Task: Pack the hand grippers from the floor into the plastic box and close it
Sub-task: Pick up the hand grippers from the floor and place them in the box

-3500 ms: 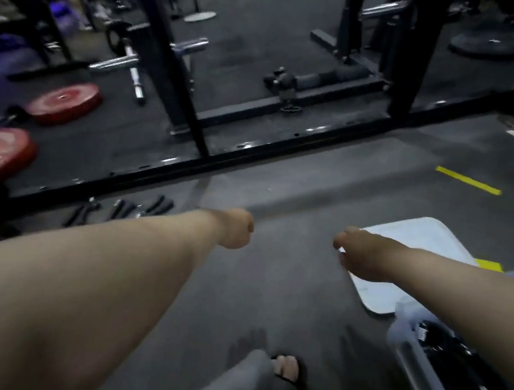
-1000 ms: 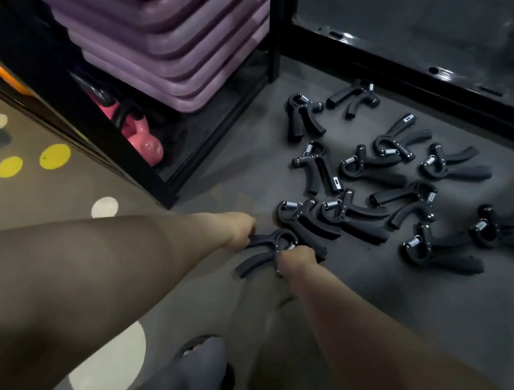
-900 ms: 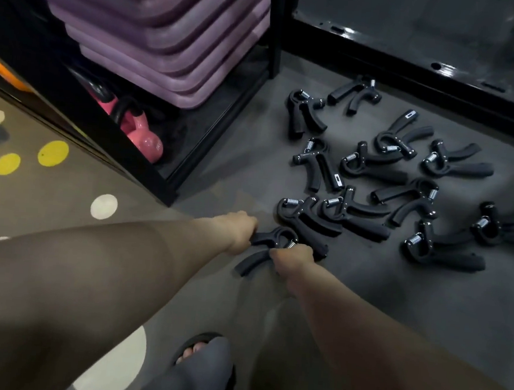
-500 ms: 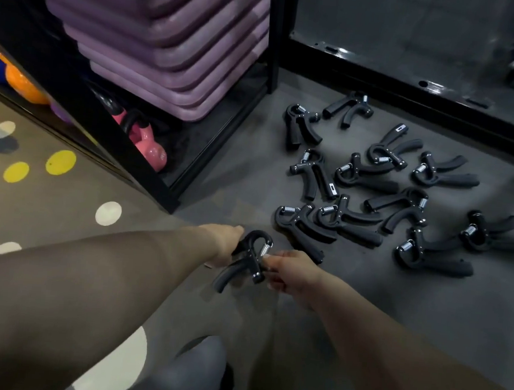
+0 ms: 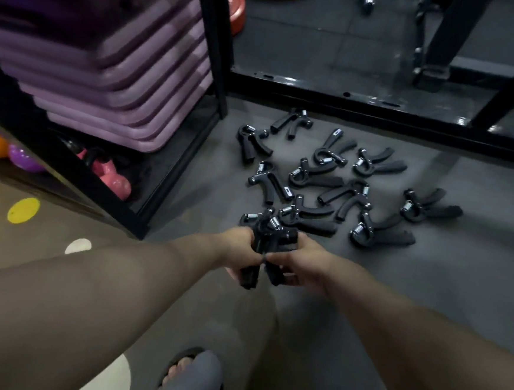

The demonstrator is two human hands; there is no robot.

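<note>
While the person bends over the dark floor (image 5: 427, 285), both bare arms reach forward and meet on one black hand gripper (image 5: 264, 244), lifted just clear of the ground. The left hand (image 5: 239, 252) has its fingers curled round the left side of it, and the right hand (image 5: 302, 264) wraps the other side. The two handle ends point back towards the person and the steel spring sits at the top. Whether a second gripper is bunched in with it I cannot tell, as the hands cover much of it.

Just beyond the hands, the loose grippers (image 5: 315, 178) lie scattered flat on the floor, several touching or overlapping. They spread from near the corner of the storage rack (image 5: 174, 170) out towards the black frame rail (image 5: 379, 112) along the far edge. The nearest loose one lies right behind the held one.

The rack on the left holds stacked purple step platforms (image 5: 105, 69), with a pink kettlebell (image 5: 112, 179) on its bottom shelf. A sandalled foot (image 5: 182, 370) shows at the near edge.
</note>
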